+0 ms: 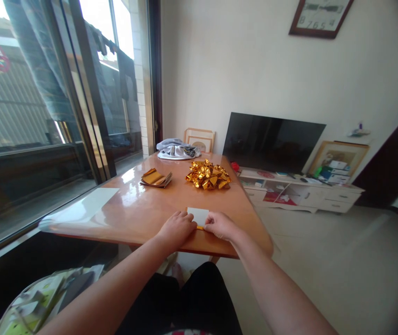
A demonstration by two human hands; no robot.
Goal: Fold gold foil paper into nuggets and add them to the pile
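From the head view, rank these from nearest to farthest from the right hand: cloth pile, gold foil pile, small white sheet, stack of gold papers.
1. Small white sheet: touching the right hand, on its left.
2. Gold foil pile: beyond, nearly straight ahead.
3. Stack of gold papers: beyond, farther left.
4. Cloth pile: farthest ahead, toward the left.

Paper (199, 217): your left hand (178, 229) and right hand (221, 225) hide its lower corners.
Clock (320, 19): cut off by your view's top edge.
Picture frames (204, 139): partly hidden from you behind cloth bundle (175, 150).
Lower-left items (40, 302): cut off below, unclear to you.
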